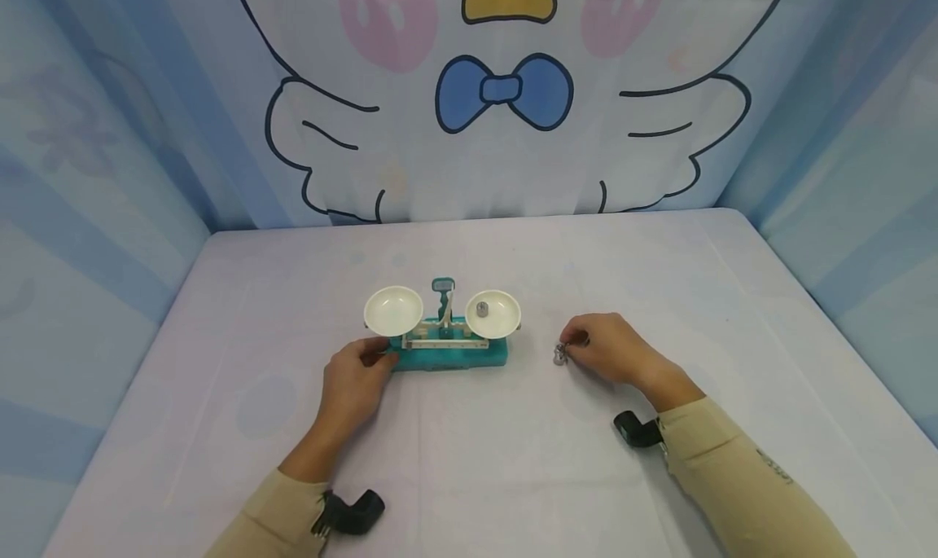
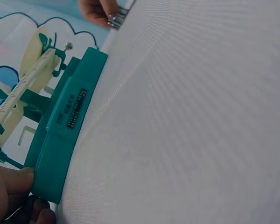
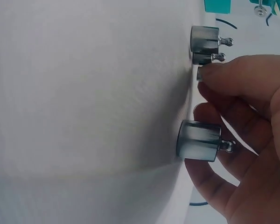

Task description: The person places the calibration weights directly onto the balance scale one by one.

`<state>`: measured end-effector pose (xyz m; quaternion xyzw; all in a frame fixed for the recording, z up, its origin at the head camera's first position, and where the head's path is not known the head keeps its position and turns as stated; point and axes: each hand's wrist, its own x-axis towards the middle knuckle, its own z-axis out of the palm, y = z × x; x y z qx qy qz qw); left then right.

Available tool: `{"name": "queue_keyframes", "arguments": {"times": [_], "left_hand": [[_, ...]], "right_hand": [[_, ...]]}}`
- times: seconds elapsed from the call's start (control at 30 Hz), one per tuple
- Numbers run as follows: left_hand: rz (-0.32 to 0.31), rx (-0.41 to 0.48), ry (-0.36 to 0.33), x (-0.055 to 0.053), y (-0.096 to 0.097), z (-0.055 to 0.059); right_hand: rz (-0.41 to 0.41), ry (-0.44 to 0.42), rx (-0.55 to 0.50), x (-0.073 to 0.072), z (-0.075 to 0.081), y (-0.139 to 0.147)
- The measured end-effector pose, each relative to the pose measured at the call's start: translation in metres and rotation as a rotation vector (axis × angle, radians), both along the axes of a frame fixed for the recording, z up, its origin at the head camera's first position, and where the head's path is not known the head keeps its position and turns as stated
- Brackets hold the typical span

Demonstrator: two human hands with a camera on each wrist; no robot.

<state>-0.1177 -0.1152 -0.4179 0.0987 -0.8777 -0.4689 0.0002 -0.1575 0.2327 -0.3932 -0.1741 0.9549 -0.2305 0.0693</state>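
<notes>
A teal balance scale (image 1: 447, 356) with two cream pans stands on the table. One small metal weight (image 1: 482, 308) sits in its right pan; the left pan (image 1: 393, 312) holds nothing. My left hand (image 1: 355, 385) grips the left end of the base, the thumb (image 2: 19, 181) on its front side and the other fingers curled at its end. To the right of the scale, my right hand (image 1: 607, 348) pinches a small metal weight (image 3: 199, 73) between thumb and index finger, close to the tabletop. Beside those fingers stand knobbed cylindrical weights, a large one (image 3: 199, 141) and two smaller ones (image 3: 205, 39).
A pale cloth covers the table (image 1: 513, 460). Behind it hangs a curtain (image 1: 506, 167) printed with a cartoon figure and a blue bow, and blue fabric walls (image 1: 95, 240) flank both sides. Each wrist carries a black camera mount (image 1: 355, 512).
</notes>
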Motion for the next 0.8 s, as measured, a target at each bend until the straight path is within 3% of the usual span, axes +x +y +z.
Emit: {"name": "queue_keyframes", "arguments": {"times": [0.3,0.47,0.8], "left_hand": [[-0.001,0.004,-0.014,0.000,0.000,-0.001],[-0.003,0.008,-0.006,0.000,0.000,0.000],[0.008,0.011,-0.007,0.000,0.001,-0.001]], "right_hand": [[-0.038,0.026,-0.016,0.002,0.012,0.006],[-0.027,0.094,-0.052,0.002,0.019,0.004],[-0.001,0.162,-0.159,0.002,0.039,-0.021]]}}
